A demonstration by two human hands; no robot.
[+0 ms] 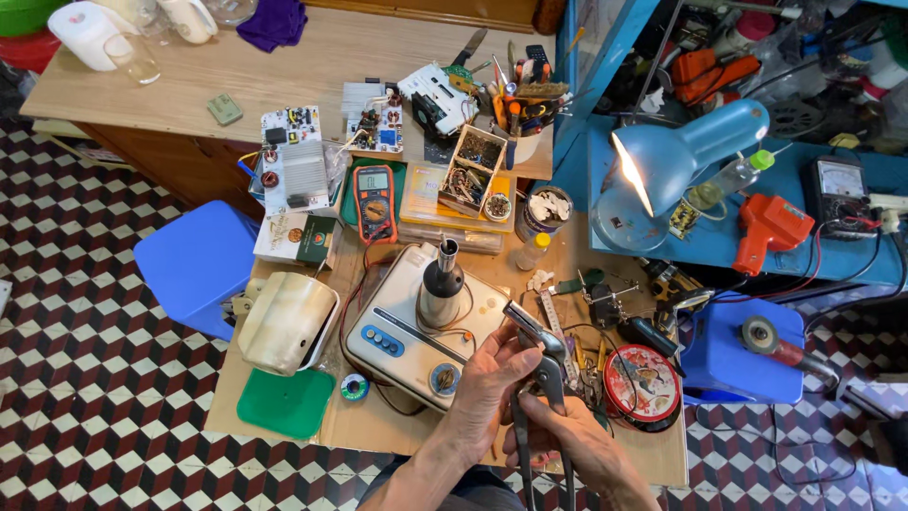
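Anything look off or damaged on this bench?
Yes. The silver appliance beside the left hand lies opened, loose wires trailing from it. Bare circuit boards sit scattered on the wooden table. Both hands, right hand included, hold pliers.

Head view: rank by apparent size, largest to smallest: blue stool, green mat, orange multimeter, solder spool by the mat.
1. Blue stool, partly hidden under the table.
2. Green mat, clearly smaller in view.
3. Orange multimeter.
4. Solder spool, smallest by far.
The stool sits lower, farther from the camera, so its lead is safe.
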